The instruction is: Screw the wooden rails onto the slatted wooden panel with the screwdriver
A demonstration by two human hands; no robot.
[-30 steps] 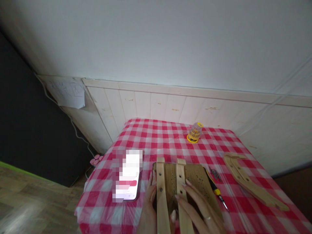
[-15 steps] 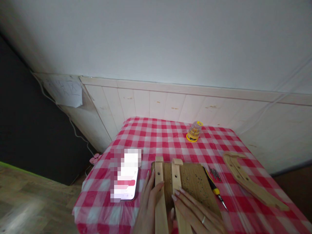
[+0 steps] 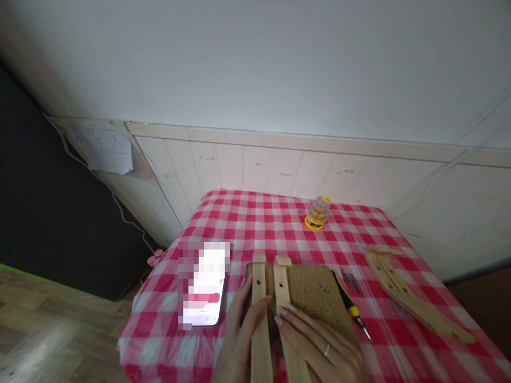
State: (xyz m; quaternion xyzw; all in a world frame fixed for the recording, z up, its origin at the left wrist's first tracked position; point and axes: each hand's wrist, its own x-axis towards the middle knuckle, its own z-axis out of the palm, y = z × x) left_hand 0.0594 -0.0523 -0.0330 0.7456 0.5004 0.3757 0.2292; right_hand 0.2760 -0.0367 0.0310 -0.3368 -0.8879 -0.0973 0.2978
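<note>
Two pale wooden strips with hooked far ends and a screw hole each lie side by side over a worn, pitted wooden board. My left hand (image 3: 238, 340) grips the left wooden strip (image 3: 259, 306), thumb across its top and fingers along its outer side. The right wooden strip (image 3: 281, 292) is held by my right hand (image 3: 321, 346), which wears a ring; its fingers lie across the strip. A narrow gap separates the strips. The board (image 3: 319, 298) shows many small dark holes, and its near part is hidden by my hands.
A phone (image 3: 207, 298) with a lit screen lies left. To the right are a yellow-black screwdriver (image 3: 353, 311), several metal screws or bits (image 3: 351, 282) and curved wooden pieces (image 3: 415, 303). A clear, yellow-based bit case (image 3: 318, 214) stands farther back on the checked tablecloth (image 3: 255, 213).
My right hand and the right strip have shifted left, narrowing the gap between the two strips. My left hand stays on the left strip. The view has moved slightly.
</note>
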